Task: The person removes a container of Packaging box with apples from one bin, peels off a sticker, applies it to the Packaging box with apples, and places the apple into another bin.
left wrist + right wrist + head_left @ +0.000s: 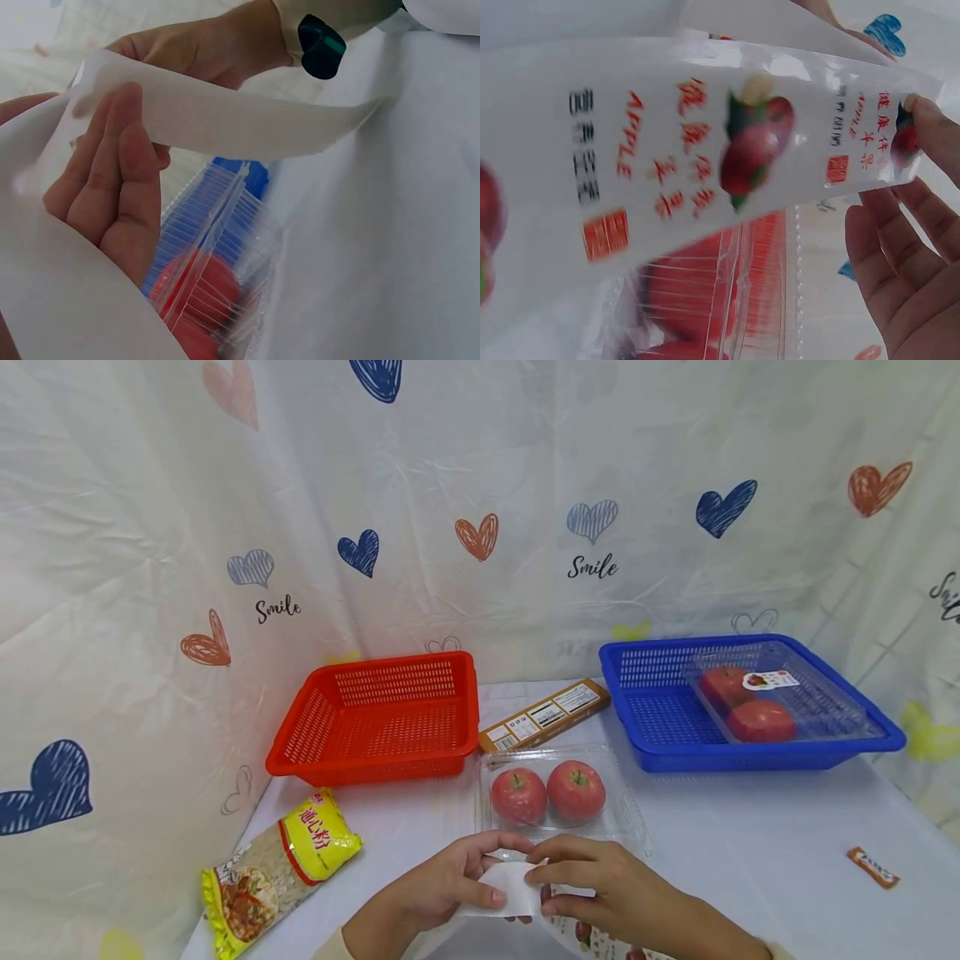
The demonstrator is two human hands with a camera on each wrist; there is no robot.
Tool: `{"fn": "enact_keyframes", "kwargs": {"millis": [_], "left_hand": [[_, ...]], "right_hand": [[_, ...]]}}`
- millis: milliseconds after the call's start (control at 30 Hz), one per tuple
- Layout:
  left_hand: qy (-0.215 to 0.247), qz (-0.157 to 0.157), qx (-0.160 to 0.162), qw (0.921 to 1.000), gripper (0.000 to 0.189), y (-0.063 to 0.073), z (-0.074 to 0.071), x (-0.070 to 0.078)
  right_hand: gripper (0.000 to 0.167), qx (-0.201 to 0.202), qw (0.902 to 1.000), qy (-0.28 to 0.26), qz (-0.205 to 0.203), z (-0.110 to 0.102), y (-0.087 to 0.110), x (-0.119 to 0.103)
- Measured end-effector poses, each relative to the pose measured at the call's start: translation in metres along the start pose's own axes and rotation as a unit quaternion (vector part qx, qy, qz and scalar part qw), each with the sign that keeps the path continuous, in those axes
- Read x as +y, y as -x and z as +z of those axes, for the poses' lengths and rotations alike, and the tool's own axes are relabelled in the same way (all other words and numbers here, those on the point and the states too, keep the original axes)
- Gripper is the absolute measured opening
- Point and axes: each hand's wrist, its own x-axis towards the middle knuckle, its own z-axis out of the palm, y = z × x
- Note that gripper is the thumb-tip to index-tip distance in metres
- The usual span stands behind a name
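A strip of printed apple label stickers (667, 135) runs between both hands, its plain white back toward the head view. My left hand (442, 885) holds the strip with the thumb laid over it and the fingers behind. From the other side, my right hand (600, 877) pinches the strip's edge between thumb and fingers. The printed side, with red lettering and apple pictures, shows in the right wrist view. Just beyond the hands stands a clear plastic box (626, 810) with two red apples (576, 791) inside.
A red basket (405, 768) stands at the back left, a blue basket (750, 760) at the back right with another clear apple box (825, 710). Between them lies a long brown carton (547, 718). A yellow food packet (277, 868) lies left, a small orange-wrapped item (873, 867) right.
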Motion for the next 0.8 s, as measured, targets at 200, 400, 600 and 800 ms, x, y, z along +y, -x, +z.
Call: {"fn": "enact_keyframes", "kwargs": {"millis": [200,400,600,800], "left_hand": [[0.021,0.009,-0.019,0.9996,0.053,0.0,0.0,0.001],[0.006,-0.028,0.035,0.999,0.049,-0.003,0.002,0.002],[0.008,-0.049,0.079,0.9956,0.044,-0.005,0.005,0.002],[0.021,-0.057,0.075,0.9953,0.045,-0.004,0.007,0.004]], "right_hand": [[0.028,-0.007,0.9998,0.009,-0.016,-0.001,-0.006,0.0],[0.023,-0.015,0.9987,0.041,-0.026,-0.003,-0.01,0.0],[0.021,-0.02,0.9983,0.052,0.015,-0.005,-0.013,-0.002],[0.018,-0.017,0.999,0.041,-0.007,-0.006,-0.017,-0.003]]}}
